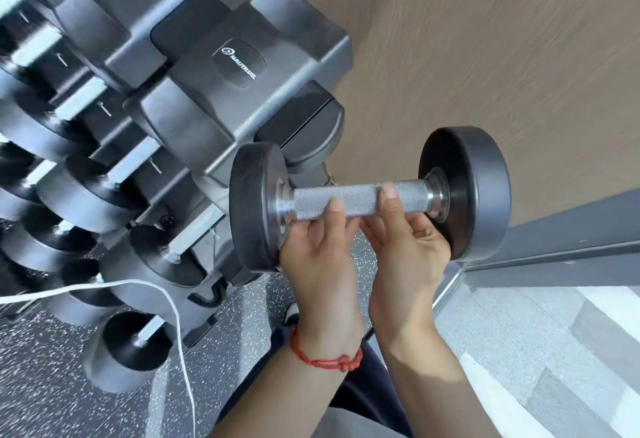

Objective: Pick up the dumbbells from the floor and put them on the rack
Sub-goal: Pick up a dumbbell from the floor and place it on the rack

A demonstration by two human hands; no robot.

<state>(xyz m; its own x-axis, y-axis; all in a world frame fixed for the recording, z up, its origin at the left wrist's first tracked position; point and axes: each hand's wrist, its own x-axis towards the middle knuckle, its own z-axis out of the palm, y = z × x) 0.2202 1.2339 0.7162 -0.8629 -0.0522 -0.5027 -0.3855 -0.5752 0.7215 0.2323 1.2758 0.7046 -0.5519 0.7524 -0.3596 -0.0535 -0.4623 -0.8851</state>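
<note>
- dumbbell point(370, 200) is held off the floor in both hands, level and crosswise, just to the right of the rack point(221, 98) and near its lower cradles.
- left hand point(320, 264) is closed under and around the knurled handle point(360, 199) beside the left head point(256, 210); a thumb tip is seen laid over the steel. a red cord bracelet point(325, 356) is worn on that wrist.
- right hand point(405, 247) is wrapped on the same handle toward the right head point(465, 191), its thumb also over the top; the fingers behind the bar are hidden.
- weight is judged to be moderate to heavy for its size: two thick solid discs on a short steel bar, and two hands are being used.
- stiffness is total; nothing will flex or give, so any knock against the rack would be passed straight on.
- handle knurling is judged to give a sure, non-slip hold, and it is the right place to be gripped; the smooth dark heads would be harder to grasp.
- balance is best kept by hands set evenly about the handle's middle, as tilting would load one wrist.
- fingers could be pinched between a head and a cradle when the dumbbell is lowered in.
- other dumbbells point(86, 195) are already seated on the rack; a white cable point(173, 302) hangs across the lower left.
</note>
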